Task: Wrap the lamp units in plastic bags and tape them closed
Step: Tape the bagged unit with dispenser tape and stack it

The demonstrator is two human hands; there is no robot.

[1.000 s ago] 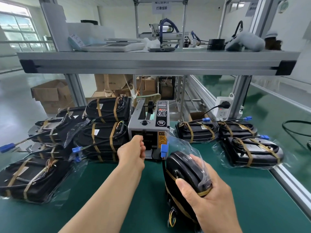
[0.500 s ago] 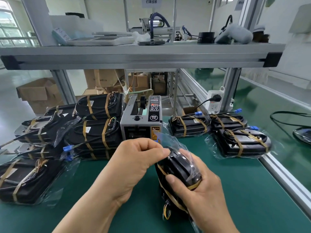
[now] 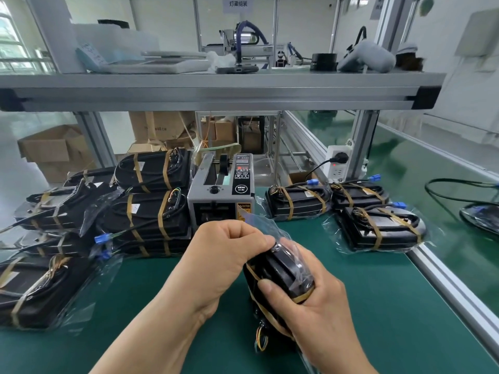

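Note:
A black lamp unit (image 3: 280, 276) banded with tan straps stands on end over the green mat, inside a clear plastic bag (image 3: 290, 245). My right hand (image 3: 313, 314) grips its lower body, thumb across the front. My left hand (image 3: 224, 260) is curled at the unit's top edge, fingertips pinching the bag's folded flap there; any tape strip under the fingers is hidden. Coloured wires (image 3: 260, 340) hang from the unit's bottom. The grey tape dispenser (image 3: 221, 190) stands just behind my hands.
Bagged lamp units lie stacked at the left (image 3: 151, 211) and in a group at the right (image 3: 378, 225). An aluminium shelf (image 3: 216, 90) spans overhead. The table's metal rail (image 3: 459, 295) runs along the right edge, with a power socket (image 3: 337, 163) on the post.
My left hand came back from the tape dispenser's outlet to the top of the bagged unit and now pinches the bag flap there. My right hand keeps its grip.

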